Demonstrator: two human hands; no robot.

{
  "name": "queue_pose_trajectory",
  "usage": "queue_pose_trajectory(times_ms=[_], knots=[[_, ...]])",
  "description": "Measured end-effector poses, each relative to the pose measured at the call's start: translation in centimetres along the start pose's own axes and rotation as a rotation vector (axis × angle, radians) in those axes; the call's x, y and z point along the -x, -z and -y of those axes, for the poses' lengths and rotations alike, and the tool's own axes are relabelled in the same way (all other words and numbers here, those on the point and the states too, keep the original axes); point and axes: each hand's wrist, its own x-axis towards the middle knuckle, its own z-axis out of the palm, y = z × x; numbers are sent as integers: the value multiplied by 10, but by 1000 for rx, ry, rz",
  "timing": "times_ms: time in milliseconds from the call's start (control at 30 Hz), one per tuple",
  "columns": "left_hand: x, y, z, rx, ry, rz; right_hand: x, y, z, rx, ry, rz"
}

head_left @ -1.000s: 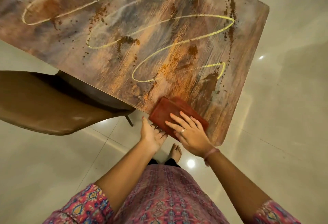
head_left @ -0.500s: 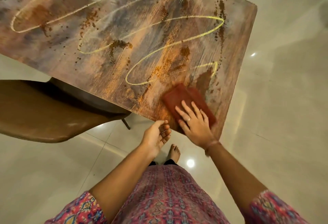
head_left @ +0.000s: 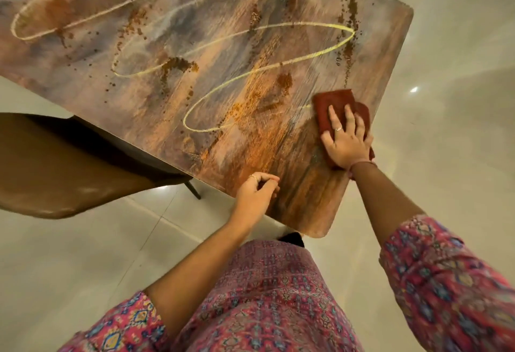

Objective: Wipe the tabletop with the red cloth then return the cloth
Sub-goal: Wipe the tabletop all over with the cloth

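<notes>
1. Nearest the body, the left hand [head_left: 255, 194] is seen at the near edge of the table [head_left: 306, 206], its fingers curled loosely and holding nothing; whether the knuckles touch the top cannot be told. A second ago it hung just below that edge, so it has been raised onto the rim, apparently as a brace.

2. Further out, the right hand [head_left: 345, 140] is laid flat on the cloth [head_left: 331, 103], fingers spread straight and pressing it to the tabletop; nothing is gripped. The arm is stretched forward with the wrist near the table's right edge.

3. The cloth has been carried from the near corner up along the right side, and its far end now meets the tail of the yellow line [head_left: 250, 73]. Wiping is thus judged to be just under way.

4. Beyond it, the yellow loops and brown specks [head_left: 178, 64] are spread over most of the top, so most of the wiping, and the return of the cloth, is judged outstanding.

5. A chair [head_left: 55, 162] is tucked under the table's left side.
</notes>
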Motion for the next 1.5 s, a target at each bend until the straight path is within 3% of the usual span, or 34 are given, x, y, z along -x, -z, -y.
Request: queue_pose_trajectory(times_ms=[200, 433, 567, 733, 833, 867, 933, 1033, 1100, 1167, 1267, 1367, 1433, 1500], knots=[[-18, -41, -3, -246, -158, -199, -58, 12, -3, 64, 174, -29], [-50, -87, 4, -94, -144, -580, -69, 14, -10, 149, 343, -78], [-53, -95, 7, 98, -115, -711, -60, 12, 1, 166, 432, -77], [-55, -94, 6, 406, -97, -888, 17, -11, 6, 119, 1045, 128], [-54, -92, 8, 479, -88, -881, 8, 0, -16, 137, 1297, 259], [-55, -90, 8, 480, -87, -865, -10, 10, -19, 119, 1318, 284], [-55, -86, 7, 468, -78, -839, -56, 29, -15, 44, 1180, 247], [-55, -83, 5, 472, -67, -831, -123, 47, 6, -69, 723, 68], [-55, -82, 5, 478, -56, -837, -116, 40, 34, -93, 471, -34], [-55, -82, 3, 483, -71, -850, -67, 20, 51, -121, 574, -10], [-55, -81, -1, 498, -93, -871, 26, -5, 27, -37, 1127, 226], [-49, -77, 0, 505, -117, -831, 4, 8, -9, 27, 1474, 337], [-43, -74, 4, 473, -131, -798, -40, 21, -11, 8, 1357, 272], [-37, -71, 8, 456, -131, -798, -79, 34, 0, -86, 1041, 133]])
